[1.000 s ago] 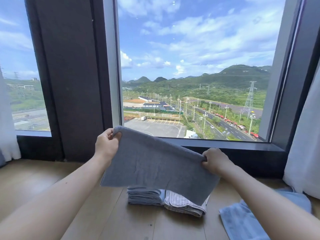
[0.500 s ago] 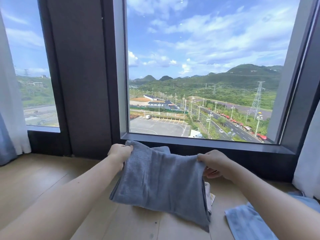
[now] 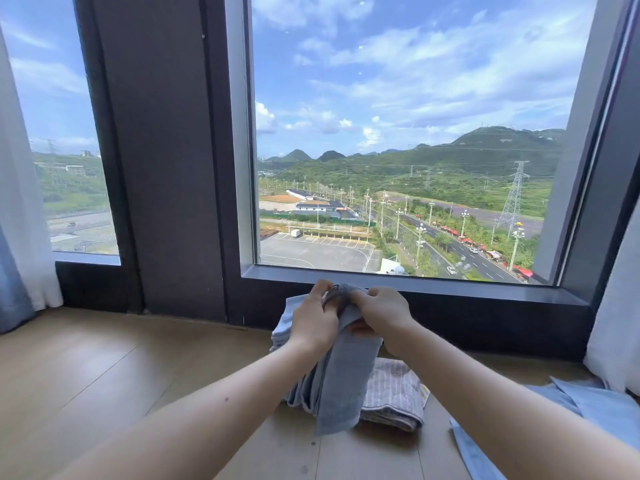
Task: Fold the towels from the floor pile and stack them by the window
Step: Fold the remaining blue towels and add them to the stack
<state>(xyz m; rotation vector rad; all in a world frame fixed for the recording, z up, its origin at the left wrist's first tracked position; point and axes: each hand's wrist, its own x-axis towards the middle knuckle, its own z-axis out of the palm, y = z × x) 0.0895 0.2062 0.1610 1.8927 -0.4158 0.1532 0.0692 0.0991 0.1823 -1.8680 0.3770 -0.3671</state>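
left grip (image 3: 313,318) and right grip (image 3: 382,318) meet side by side, both pinching the bunched top edge of the grey-blue terry towel (image 3: 341,386) with curled fingers. the towel hangs straight down below both grips, doubled lengthwise. its lower end is near the wooden floor (image 3: 104,375); contact cannot be confirmed. behind the left grip: a folded light-blue towel stack (image 3: 285,327). below the right grip: a folded striped white towel (image 3: 391,393). well right of the right grip: a loose pale-blue towel (image 3: 588,410) on the floor. just above both grips: the dark window sill (image 3: 467,292).

Two hands (image 3: 313,320) (image 3: 381,315), one grey towel (image 3: 341,386), one striped towel (image 3: 391,393), one loose blue towel (image 3: 588,407), one folded stack (image 3: 285,323) (layers uncountable)
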